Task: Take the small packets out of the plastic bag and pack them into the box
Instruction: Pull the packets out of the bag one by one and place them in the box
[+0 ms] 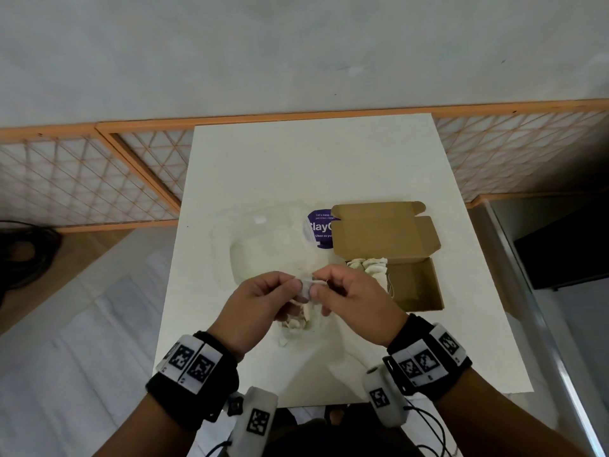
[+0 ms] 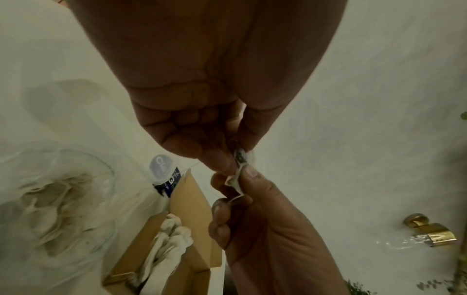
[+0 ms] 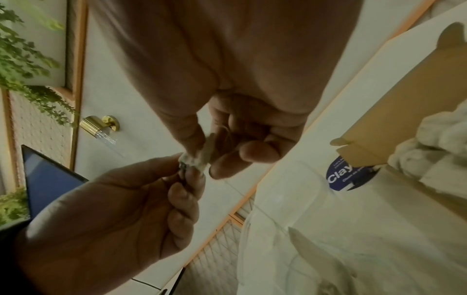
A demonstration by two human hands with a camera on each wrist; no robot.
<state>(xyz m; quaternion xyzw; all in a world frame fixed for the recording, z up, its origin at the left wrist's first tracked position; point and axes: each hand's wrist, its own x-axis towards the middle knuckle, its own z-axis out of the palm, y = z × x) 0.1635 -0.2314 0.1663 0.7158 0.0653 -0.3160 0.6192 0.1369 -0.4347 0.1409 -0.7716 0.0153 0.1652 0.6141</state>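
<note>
A small whitish packet point(image 1: 306, 286) is held above the table between both hands. My left hand point(image 1: 263, 300) pinches its left end and my right hand point(image 1: 349, 296) pinches its right end. The left wrist view shows the crumpled packet point(image 2: 238, 171) squeezed between both sets of fingertips; the right wrist view shows the same packet point(image 3: 196, 159). The clear plastic bag point(image 1: 263, 245) lies flat on the table, with several packets point(image 1: 296, 323) inside it under my hands. The open brown cardboard box point(image 1: 415, 285) sits to the right, with several packets point(image 1: 367, 265) in its left end.
The white table point(image 1: 296, 166) stands against an orange-framed lattice screen point(image 1: 82, 179). A purple round label point(image 1: 318, 227) shows by the box's raised lid point(image 1: 379, 232). A dark cabinet point(image 1: 566, 245) stands to the right, and black cables point(image 1: 23, 255) lie on the floor at left.
</note>
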